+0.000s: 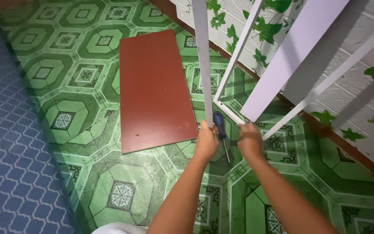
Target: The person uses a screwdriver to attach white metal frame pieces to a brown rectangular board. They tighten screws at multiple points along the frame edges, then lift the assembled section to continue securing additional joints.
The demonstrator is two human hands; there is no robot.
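I see my left hand [206,141] with its grip clamped on the lower end of a white metal frame [204,65], and a blue-handled screwdriver [220,128] sits just beside that hand, its shaft pointing down toward the floor; I cannot tell whether the fingers also hold it. My right hand [250,141] is blurred, with its grip closed around the frame's lower crossbar, just right of the screwdriver. The frame stands tilted, its white bars and a flat white panel [291,56] rising away from my hands toward a white brick-pattern wall [360,95] with green ivy leaves. Left of the frame, a reddish-brown board [154,89] lies flat on the green patterned floor [78,73], near the frame's left bar. A blue patterned floor covering [5,143] lies well left of the board.
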